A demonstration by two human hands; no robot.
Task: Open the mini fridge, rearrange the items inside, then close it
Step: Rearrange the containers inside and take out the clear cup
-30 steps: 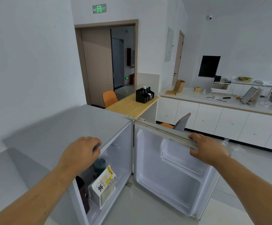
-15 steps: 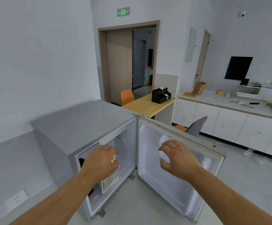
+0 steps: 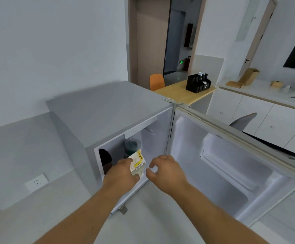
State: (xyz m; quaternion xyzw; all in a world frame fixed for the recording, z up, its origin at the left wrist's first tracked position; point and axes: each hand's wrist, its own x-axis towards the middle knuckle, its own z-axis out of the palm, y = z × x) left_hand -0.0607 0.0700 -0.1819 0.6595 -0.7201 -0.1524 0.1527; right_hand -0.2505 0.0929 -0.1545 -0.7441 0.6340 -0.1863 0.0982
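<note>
The grey mini fridge point(image 3: 108, 110) stands on the floor with its door point(image 3: 231, 166) swung wide open to the right. Inside, a white and yellow milk carton point(image 3: 137, 162) stands at the front. My left hand point(image 3: 123, 175) is closed around the carton's left side. My right hand point(image 3: 166, 170) hovers just right of the carton, fingers apart and curled, holding nothing. Behind the carton sits a dark green cup with a clear lid point(image 3: 131, 147). A dark bottle point(image 3: 105, 160) stands at the left of the compartment.
A wall socket point(image 3: 36, 182) is low on the left wall. Behind the fridge are a wooden table point(image 3: 178, 93) with a black organiser point(image 3: 197, 83), an orange chair point(image 3: 156, 81) and a grey chair point(image 3: 243, 120). White cabinets point(image 3: 266, 118) run along the right.
Both hands left the fridge top and door edge and came down to the compartment. My left hand took hold of the milk carton and my right hand moved in beside it.
</note>
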